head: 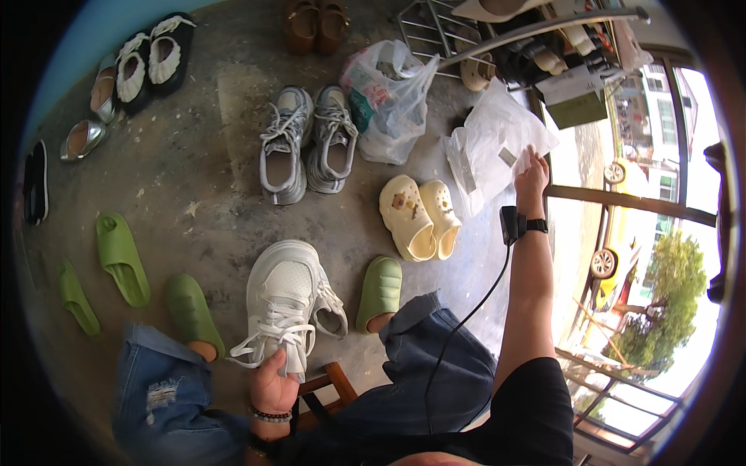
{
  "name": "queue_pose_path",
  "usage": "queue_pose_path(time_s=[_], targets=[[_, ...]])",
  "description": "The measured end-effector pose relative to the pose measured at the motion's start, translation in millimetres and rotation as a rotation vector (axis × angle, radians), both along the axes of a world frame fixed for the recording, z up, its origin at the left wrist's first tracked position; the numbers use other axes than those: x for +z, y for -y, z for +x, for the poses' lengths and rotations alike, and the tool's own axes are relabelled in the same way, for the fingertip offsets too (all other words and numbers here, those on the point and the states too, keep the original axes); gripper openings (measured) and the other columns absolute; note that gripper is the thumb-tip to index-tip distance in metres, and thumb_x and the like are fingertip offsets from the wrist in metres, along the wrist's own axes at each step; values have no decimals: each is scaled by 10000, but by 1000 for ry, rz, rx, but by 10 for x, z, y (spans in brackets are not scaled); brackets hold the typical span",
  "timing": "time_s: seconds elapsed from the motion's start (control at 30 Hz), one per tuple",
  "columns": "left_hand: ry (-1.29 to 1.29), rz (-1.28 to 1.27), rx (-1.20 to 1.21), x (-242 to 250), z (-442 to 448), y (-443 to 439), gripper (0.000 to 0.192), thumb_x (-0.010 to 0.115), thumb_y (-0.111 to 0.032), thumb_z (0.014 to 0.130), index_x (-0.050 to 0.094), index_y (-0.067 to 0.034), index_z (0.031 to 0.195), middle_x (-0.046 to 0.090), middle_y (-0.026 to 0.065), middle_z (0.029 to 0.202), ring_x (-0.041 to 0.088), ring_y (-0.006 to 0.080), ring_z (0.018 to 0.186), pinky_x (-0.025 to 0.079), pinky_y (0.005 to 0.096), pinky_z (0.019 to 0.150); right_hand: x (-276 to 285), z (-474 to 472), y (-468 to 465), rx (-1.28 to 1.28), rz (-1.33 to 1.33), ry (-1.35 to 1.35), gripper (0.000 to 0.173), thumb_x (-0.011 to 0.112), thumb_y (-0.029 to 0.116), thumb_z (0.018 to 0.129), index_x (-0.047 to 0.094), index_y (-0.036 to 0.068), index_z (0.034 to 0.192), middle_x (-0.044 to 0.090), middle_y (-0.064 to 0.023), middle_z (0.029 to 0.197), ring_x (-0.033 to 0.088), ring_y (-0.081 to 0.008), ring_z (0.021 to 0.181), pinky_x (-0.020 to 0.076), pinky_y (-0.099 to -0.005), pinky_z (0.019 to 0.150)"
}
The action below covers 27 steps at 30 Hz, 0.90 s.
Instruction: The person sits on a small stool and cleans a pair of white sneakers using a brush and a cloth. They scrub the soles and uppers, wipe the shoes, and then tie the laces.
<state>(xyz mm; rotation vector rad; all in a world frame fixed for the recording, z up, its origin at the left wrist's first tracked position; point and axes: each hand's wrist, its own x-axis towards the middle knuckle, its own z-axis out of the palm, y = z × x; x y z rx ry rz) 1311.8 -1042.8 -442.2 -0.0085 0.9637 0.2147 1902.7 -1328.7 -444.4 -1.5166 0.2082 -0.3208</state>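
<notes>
My left hand [274, 384] grips a white lace-up sneaker [285, 291] by its tongue and heel end, toe pointing away from me. Its laces hang loose to the left. A second white sneaker [331, 311] shows partly behind it, lower down. Stretched far out to the right, my right hand [531, 175] has its fingers on a crumpled white translucent plastic bag [495, 137]. Small printed patches show on that bag; what it contains is hidden. A cream pair of clogs [417, 218] with charms stands between the sneaker and the bag.
Grey running shoes [284, 145] and a tied plastic bag [387, 105] stand ahead on the concrete floor [192, 175]. Green slides [123, 259] lie left. A metal shoe rack [542, 35] rises at upper right, beside a glass door frame [629, 204]. A black cable [475, 309] hangs from my right wrist.
</notes>
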Motion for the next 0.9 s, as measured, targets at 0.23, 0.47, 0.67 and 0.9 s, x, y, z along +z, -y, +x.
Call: queue_pose_path(time_s=[0.23,0.47,0.67,0.9], targets=[[-2,-54,61,6,-2,-101,574,619,13,832,439,-65,1372,556,74,1297,544,245,1175,451,391,976,-456,185,-1150,-289,-101,-18,195,708,-59,796,561,49,866,614,-54,873,595,-168,781,550,-292,736],[-1,-34,118,-15,-45,-170,509,647,6,818,509,-73,1302,604,54,1214,581,210,1102,488,342,886,-656,332,-1870,-316,-378,74,228,671,67,851,531,46,1030,611,-99,1004,591,-202,860,497,-323,765],[-14,-38,151,40,-122,-233,523,629,23,825,496,-61,1323,593,71,1242,578,223,1120,494,356,900,-1014,68,-2219,118,-831,145,412,714,133,806,575,-3,1170,632,-134,1035,613,-200,880,497,-302,800],[103,-28,126,143,-197,-230,557,563,50,841,437,-45,1375,538,104,1323,533,284,1202,452,452,1008,-183,-1804,-2499,799,-693,-150,246,697,155,832,673,7,1027,672,-48,866,554,-105,758,472,-280,697]])
